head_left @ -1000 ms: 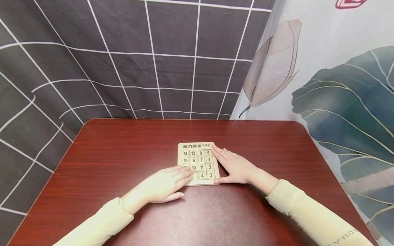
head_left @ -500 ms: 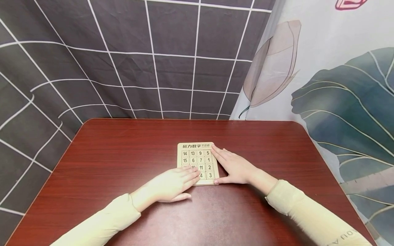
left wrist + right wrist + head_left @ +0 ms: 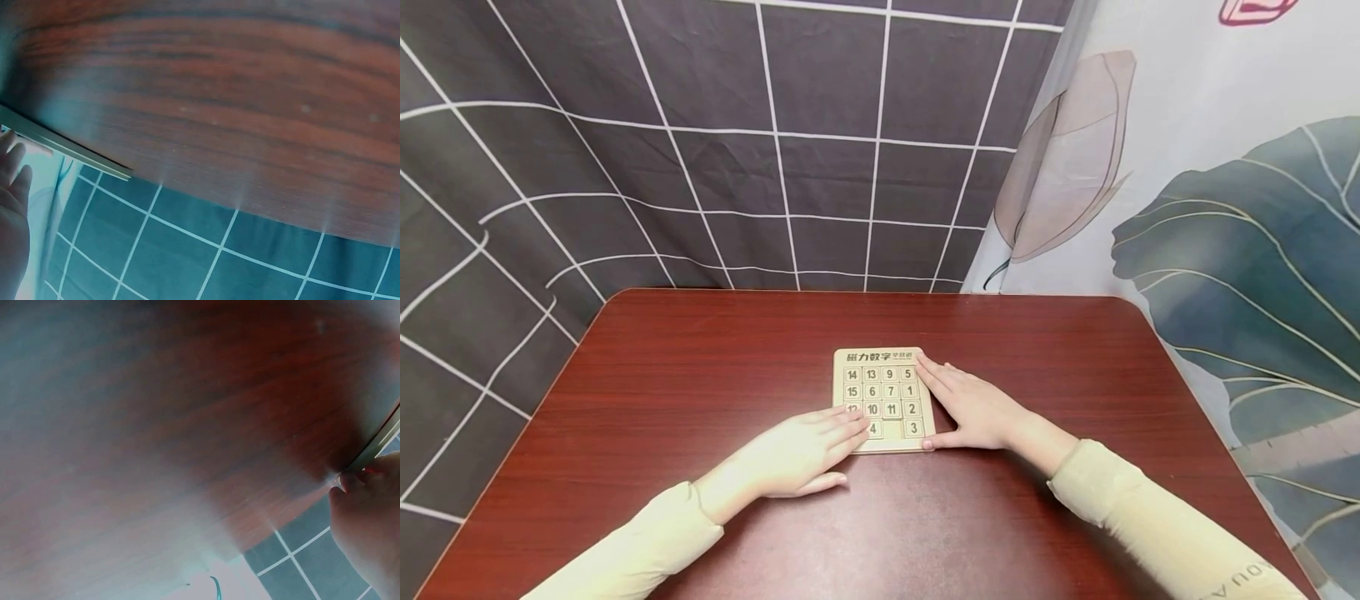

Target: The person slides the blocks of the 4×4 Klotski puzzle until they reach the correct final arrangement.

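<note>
1. A number-tile puzzle (image 3: pixel 889 392) lies flat, mid-table (image 3: pixel 722 358), between both hands.
2. Left hand (image 3: pixel 801 454): straight fingers rest over its near-left tiles (image 3: pixel 876 432), gripping nothing.
3. Right hand (image 3: pixel 977 408): straight fingers and thumb, spread, touch its right edge.

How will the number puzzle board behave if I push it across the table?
The number puzzle board looks flat and straight-edged, so it is probably stiff. Lying low on the glossy table, it would likely slide rather than tip. The 4 tile may shift, since an open slot lies beside it.
</note>
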Demonstrator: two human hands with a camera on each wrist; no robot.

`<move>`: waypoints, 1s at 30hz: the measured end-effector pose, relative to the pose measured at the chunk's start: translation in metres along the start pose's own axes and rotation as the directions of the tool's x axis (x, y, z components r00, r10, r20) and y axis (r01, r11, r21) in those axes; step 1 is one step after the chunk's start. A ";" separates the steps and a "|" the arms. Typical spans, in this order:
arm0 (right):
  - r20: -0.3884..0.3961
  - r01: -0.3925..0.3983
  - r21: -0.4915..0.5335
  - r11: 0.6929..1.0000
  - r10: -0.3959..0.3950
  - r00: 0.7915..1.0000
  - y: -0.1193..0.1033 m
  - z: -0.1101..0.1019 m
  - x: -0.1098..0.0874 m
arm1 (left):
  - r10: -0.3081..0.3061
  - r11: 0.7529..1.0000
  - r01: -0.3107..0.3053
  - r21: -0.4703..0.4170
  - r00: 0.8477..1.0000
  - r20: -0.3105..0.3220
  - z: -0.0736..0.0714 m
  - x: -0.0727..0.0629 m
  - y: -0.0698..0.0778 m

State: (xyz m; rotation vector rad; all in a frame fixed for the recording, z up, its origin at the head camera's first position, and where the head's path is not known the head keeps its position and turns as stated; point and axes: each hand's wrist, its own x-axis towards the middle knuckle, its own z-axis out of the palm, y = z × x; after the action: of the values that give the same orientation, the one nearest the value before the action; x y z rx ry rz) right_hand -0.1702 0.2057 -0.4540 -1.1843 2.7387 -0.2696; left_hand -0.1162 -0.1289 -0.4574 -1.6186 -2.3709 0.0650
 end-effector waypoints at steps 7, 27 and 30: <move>-0.005 0.002 0.008 1.000 -0.002 1.000 0.001 0.001 -0.001 | 0.027 0.999 -0.027 0.017 1.000 0.015 0.001 0.020 0.001; -0.024 0.014 -0.011 1.000 -0.015 1.000 0.003 0.002 -0.001 | 0.042 0.998 -0.046 0.035 0.993 0.112 0.006 0.048 0.006; -0.024 0.017 -0.016 1.000 -0.018 1.000 0.004 0.003 0.000 | 0.036 0.999 -0.040 0.028 0.993 0.112 0.007 0.045 0.005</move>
State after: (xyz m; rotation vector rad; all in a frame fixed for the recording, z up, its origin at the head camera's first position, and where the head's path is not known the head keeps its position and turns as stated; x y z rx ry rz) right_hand -0.1721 0.2081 -0.4574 -1.2175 2.7576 -0.2666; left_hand -0.1287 -0.0851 -0.4562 -1.6878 -2.4084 0.2023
